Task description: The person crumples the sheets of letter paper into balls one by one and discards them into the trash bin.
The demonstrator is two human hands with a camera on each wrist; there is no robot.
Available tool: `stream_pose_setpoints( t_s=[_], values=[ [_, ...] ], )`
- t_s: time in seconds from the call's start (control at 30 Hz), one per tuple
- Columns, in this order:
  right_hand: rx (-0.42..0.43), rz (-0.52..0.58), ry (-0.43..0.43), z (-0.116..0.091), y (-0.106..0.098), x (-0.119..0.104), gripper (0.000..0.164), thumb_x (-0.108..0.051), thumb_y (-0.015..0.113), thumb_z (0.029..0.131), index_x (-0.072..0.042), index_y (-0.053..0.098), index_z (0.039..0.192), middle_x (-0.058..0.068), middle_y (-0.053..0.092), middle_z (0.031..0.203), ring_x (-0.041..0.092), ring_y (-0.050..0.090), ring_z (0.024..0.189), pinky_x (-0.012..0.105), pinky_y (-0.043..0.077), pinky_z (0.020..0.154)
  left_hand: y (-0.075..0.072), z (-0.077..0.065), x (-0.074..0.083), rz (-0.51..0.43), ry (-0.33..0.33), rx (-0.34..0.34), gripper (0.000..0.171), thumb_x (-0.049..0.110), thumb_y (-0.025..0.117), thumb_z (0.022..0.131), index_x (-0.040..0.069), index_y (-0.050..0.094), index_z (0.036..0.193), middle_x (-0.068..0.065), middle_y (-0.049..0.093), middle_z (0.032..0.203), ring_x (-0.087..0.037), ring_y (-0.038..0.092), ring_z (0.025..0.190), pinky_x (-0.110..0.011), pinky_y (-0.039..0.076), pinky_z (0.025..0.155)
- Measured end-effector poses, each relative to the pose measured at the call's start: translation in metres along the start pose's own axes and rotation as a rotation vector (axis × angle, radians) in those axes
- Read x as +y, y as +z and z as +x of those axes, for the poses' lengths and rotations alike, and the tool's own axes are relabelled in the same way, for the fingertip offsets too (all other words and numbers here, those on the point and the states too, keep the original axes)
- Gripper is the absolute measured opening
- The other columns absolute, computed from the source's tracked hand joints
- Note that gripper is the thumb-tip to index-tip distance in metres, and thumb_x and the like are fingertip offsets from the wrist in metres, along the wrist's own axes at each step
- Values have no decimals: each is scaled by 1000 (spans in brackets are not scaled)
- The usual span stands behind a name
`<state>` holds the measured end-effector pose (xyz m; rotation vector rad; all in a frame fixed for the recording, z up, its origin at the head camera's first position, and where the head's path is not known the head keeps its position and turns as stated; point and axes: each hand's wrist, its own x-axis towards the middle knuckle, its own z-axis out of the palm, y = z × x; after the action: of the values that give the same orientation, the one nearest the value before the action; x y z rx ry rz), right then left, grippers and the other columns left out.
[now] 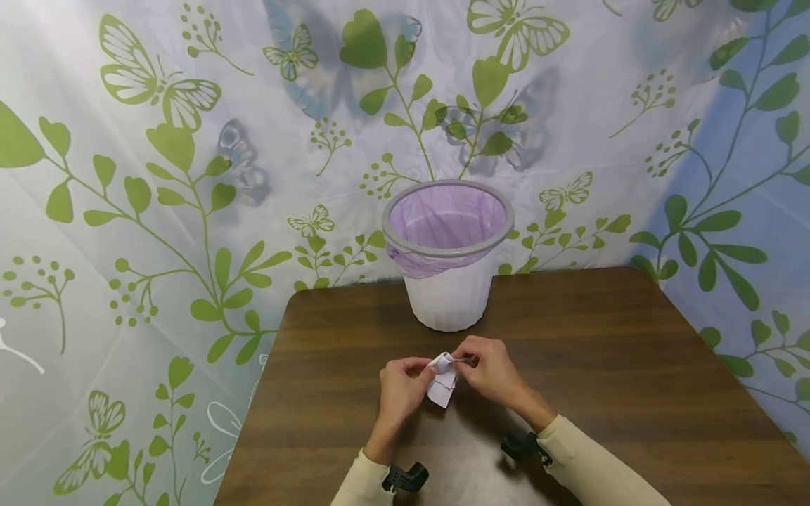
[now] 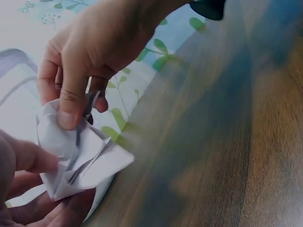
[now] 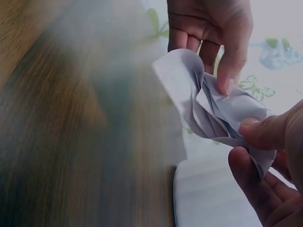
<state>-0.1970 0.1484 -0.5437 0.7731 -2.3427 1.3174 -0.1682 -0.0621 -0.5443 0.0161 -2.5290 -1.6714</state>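
Observation:
Between my two hands is a small piece of folded, creased white paper (image 1: 442,383), held just above the table. My left hand (image 1: 403,386) pinches its left side between thumb and fingers. On the other side, my right hand (image 1: 490,369) grips the upper right part with thumb and forefinger. In the left wrist view the paper (image 2: 90,158) shows several overlapping folds and a pointed corner. The right wrist view shows loose layers of the paper (image 3: 203,99) standing apart, with a thumb pressing on each end.
A white bin (image 1: 449,299) with a grey rim and a purple liner (image 1: 449,218) stands at the table's back edge, beyond my hands. The brown wooden table (image 1: 601,365) lies under my arms. A curtain (image 1: 354,140) with green leaves and butterflies hangs behind and around it.

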Motion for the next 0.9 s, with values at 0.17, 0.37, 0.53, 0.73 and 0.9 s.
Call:
stream_pose_setpoints(
  t_s=[0.17,0.37,0.53,0.73,0.9],
  values=[
    [30,-75,-128,-2,3,2,25,12,87,75,-11,80,83,-8,71,81,3,61,69,18,52,60,0,-1,-2,-158,-122,-97,20,23,82,97,4,87,101,-10,82,89,-14,75,68,-31,66,64],
    [53,-125,-312,0,6,1,26,16,84,78,-8,83,87,-2,76,86,9,73,75,19,60,67,-1,-1,-1,-271,-213,-92,48,46,83,97,-2,85,102,-13,81,89,-22,80,67,-47,68,72],
    [50,-118,-309,1,6,-1,26,15,88,78,-8,86,90,1,79,94,15,78,83,22,63,72,-2,1,-2,-274,-206,-64,42,41,89,94,0,86,100,-11,81,90,-16,75,66,-45,69,71],
    [-37,-56,-122,1,3,-5,15,-9,94,85,-15,88,97,-2,81,108,15,78,96,29,66,76,-5,3,-3,-255,-177,21,29,32,94,88,5,87,94,-9,82,89,-15,69,72,-27,61,63],
    [-96,84,88,2,1,-5,19,-15,95,87,-16,85,103,-1,82,113,16,79,99,39,69,80,-7,3,-4,-255,-125,13,19,20,94,88,5,87,97,-12,83,94,-15,71,77,-21,58,66]
  ],
)
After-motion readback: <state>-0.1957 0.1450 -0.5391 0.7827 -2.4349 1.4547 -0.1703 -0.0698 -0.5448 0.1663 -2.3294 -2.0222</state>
